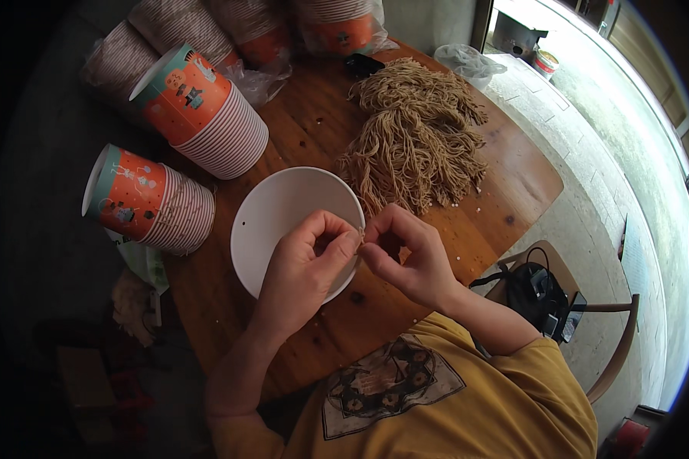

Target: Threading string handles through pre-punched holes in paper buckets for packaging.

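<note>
My left hand (pixel 308 264) and my right hand (pixel 406 256) meet over the right rim of a white paper bucket (pixel 272 218) that lies on its side on the wooden table (pixel 513 176), its inside facing me. Both hands pinch a short piece of tan cord at the rim. A small hole shows in the bucket's wall at the left. A big heap of tan cord pieces (pixel 417 138) lies on the table just beyond my hands.
Stacks of orange printed paper buckets (pixel 203 107) (pixel 149 200) lie on the table's left, with more wrapped stacks (pixel 337 27) at the back. A wooden chair (pixel 589 321) with a black bag (pixel 540 294) stands at my right. A crumpled plastic bag (pixel 471 61) lies beyond.
</note>
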Available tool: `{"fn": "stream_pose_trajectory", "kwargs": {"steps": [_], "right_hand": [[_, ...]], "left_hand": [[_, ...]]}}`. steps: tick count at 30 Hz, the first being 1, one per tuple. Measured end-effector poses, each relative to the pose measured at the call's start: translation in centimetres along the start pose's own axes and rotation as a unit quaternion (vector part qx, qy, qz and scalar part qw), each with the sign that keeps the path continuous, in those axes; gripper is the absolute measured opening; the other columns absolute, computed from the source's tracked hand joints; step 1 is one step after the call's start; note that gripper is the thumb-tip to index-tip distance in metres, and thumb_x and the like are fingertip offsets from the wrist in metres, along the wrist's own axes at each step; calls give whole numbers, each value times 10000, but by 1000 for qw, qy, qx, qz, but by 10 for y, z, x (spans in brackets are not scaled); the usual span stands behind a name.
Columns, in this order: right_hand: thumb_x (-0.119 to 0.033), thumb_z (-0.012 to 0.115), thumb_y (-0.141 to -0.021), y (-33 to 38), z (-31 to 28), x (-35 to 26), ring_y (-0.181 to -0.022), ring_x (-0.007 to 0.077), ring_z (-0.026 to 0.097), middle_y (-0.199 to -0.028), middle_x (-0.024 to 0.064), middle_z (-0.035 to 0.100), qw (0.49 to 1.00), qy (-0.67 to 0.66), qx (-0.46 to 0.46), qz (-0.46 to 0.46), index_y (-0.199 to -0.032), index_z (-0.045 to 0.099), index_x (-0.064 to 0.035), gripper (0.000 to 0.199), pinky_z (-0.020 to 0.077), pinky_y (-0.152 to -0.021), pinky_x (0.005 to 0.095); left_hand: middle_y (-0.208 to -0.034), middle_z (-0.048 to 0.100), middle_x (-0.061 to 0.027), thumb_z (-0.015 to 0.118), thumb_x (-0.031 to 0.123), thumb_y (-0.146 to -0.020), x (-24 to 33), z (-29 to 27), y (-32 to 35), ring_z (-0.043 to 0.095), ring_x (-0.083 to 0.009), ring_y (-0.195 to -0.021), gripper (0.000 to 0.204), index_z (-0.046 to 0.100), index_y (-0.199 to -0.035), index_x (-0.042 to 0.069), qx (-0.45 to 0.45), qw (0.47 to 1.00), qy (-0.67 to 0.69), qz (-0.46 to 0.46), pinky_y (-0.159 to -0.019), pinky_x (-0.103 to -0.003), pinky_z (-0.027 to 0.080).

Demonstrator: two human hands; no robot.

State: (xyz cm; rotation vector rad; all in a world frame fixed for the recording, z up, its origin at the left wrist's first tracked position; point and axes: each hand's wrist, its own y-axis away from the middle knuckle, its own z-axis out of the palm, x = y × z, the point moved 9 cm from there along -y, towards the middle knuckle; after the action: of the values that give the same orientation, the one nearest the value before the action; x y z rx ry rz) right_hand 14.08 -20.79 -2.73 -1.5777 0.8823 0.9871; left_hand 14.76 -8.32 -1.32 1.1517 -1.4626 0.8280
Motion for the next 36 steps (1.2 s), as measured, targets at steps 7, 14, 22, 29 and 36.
{"fn": "stream_pose_trajectory", "kwargs": {"steps": [7,14,22,29,36], "right_hand": [[-76,634,-813,2,0,8,-618,85,516,-768,27,519,999,-31,-5,38,-854,557,-30,99,423,-543,223],[-48,620,-815,-1,-6,-6,-616,113,542,-793,44,524,998,41,16,-36,-873,568,-28,81,442,-547,235],[-30,633,-792,0,-12,-21,-632,141,557,-810,47,538,993,63,43,-90,-893,583,-43,113,455,-528,248],[-27,643,-766,-3,-10,-18,-665,177,584,-801,64,543,992,93,37,-77,-869,572,-39,125,476,-552,277],[-50,642,-760,-3,-7,-21,-672,198,597,-776,76,539,985,145,37,-86,-835,541,-25,128,503,-584,303]], "left_hand": [[-784,536,40,544,165,-937,-8,0,-1,462,-15,-714,137,564,-887,39,-17,997,67,-27,-655,-174,405],[-763,519,42,538,175,-946,-12,5,-1,449,-20,-700,150,554,-885,39,-50,990,120,-51,-652,-172,396],[-762,517,33,516,177,-959,-8,7,0,452,-29,-704,160,546,-890,35,-40,993,106,-31,-660,-173,395],[-809,562,-1,518,167,-958,-3,6,1,508,-57,-750,168,568,-936,9,-26,995,90,-14,-700,-190,430],[-821,544,14,581,73,-894,16,5,5,509,-48,-740,59,561,-915,22,34,989,-117,79,-656,-205,436]]}}
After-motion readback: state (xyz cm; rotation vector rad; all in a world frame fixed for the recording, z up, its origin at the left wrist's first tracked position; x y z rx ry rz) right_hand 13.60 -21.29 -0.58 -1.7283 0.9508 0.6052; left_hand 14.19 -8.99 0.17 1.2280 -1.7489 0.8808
